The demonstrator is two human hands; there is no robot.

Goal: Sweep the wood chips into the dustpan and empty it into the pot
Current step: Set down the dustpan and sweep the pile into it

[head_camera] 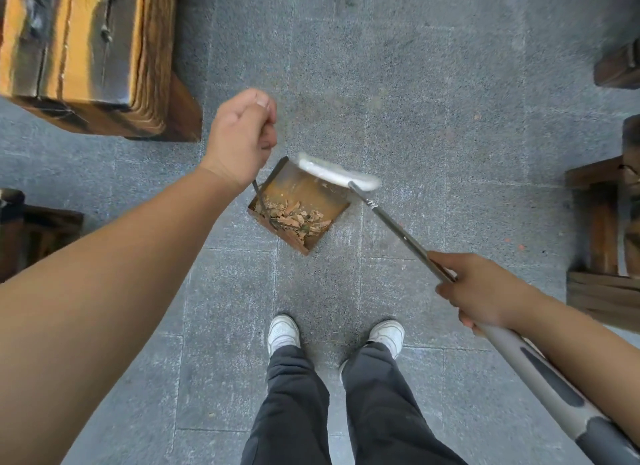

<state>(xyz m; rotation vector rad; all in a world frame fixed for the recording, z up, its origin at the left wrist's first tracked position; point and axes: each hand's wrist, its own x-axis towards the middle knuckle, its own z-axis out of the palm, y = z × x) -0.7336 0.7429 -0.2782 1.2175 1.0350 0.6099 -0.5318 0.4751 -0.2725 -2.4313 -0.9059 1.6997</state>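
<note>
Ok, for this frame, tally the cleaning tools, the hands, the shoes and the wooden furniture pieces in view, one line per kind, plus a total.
Cleaning tools: 2, dustpan and broom
Hands: 2, left hand, right hand
White shoes: 2, and
Wooden furniture pieces: 5, bench, block at left edge, three at right
Total: 11

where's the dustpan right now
The dustpan sits on the stone floor at the centre of the head view, ahead of the shoes, with the broom head at its far edge.
</note>
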